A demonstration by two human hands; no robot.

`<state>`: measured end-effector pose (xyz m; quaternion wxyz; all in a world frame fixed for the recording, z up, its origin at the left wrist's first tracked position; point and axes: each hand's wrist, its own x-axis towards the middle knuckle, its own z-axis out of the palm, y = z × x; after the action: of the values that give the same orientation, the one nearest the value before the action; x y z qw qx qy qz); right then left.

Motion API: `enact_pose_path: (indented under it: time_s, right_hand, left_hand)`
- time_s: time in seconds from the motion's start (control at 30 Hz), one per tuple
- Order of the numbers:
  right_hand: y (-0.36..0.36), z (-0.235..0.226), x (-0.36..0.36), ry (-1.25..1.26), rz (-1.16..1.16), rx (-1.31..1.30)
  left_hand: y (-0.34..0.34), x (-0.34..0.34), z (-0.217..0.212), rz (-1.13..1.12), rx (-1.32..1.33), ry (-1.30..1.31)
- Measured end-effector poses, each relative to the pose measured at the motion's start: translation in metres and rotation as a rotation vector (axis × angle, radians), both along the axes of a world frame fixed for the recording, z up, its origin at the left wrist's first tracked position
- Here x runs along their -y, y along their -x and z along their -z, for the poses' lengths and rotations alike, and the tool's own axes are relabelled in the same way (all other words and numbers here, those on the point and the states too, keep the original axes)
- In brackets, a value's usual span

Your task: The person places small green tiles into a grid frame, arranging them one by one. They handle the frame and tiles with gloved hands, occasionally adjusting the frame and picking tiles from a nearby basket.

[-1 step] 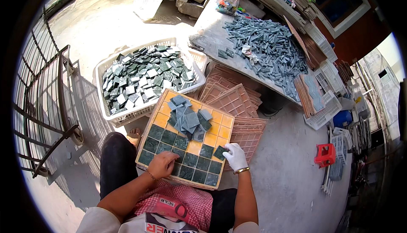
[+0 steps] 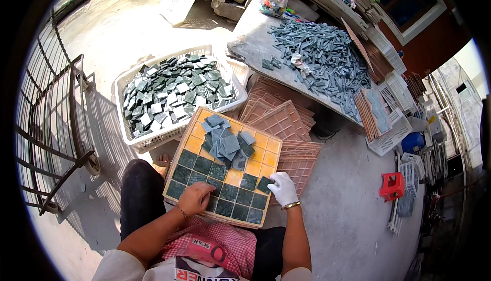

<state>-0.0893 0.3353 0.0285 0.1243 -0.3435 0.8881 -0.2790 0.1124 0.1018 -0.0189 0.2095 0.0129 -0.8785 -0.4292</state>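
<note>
The bare left hand (image 2: 194, 198) rests fingers down on the dark green tiles (image 2: 225, 207) already set in the near rows of the yellow grid tray (image 2: 258, 145), gripping nothing. The gloved right hand (image 2: 283, 189) pinches a single green tile (image 2: 265, 184) at the tray's right edge. A loose heap of tiles (image 2: 227, 143) lies on the tray's far part. Beyond, to the left, stands a white crate (image 2: 153, 140) full of tiles; brown grids (image 2: 286, 122) are stacked to the right beside a counter (image 2: 255, 35).

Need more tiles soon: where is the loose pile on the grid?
In the head view, the loose pile lies on the yellow grid's far half, beyond both hands and just near of the white crate.
</note>
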Motion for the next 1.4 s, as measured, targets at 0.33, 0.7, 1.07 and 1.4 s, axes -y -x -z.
enact_pose_path:
  time_s: [0.33,0.7,1.07,1.4]
  right_hand:
    - [-0.004,-0.006,0.011,-0.201,-0.086,-0.069]
    - [-0.018,-0.008,0.066,-0.145,0.042,-0.155]
    - [-0.017,0.008,0.094,0.114,-0.013,-0.526]
    - [-0.017,0.001,0.08,-0.004,-0.183,-0.029]
  left_hand:
    - [0.002,0.0,-0.003,-0.001,-0.015,-0.005]
    - [0.001,0.0,0.007,0.001,-0.035,0.007]
    - [-0.001,0.0,0.007,0.029,-0.049,-0.005]
    - [0.0,0.001,0.003,0.013,-0.048,0.003]
